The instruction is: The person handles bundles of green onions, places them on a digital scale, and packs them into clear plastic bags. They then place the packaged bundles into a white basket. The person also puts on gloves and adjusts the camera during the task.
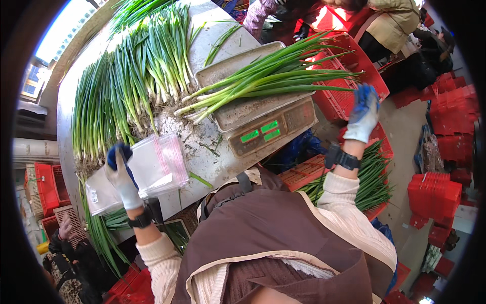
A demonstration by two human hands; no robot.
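Observation:
Both my hands wear white gloves with blue palms. My left hand (120,171) is at a stack of clear plastic bags (157,163) on the metal table, its fingers bent at a bag's edge; whether they grip it is unclear. My right hand (364,108) is raised at the leaf tips of a bunch of green onions (258,78), its fingers close together; a hold on the leaves cannot be made out. That bunch lies across the metal tray (243,114) of a digital scale (265,133) with lit green displays, its white ends at the left.
Rows of green onions with soil-covered roots (129,83) line the table (205,159). Red crates (353,76) stand beyond the scale; another crate of green onions (374,178) is beside me. Other people work at the upper right and lower left.

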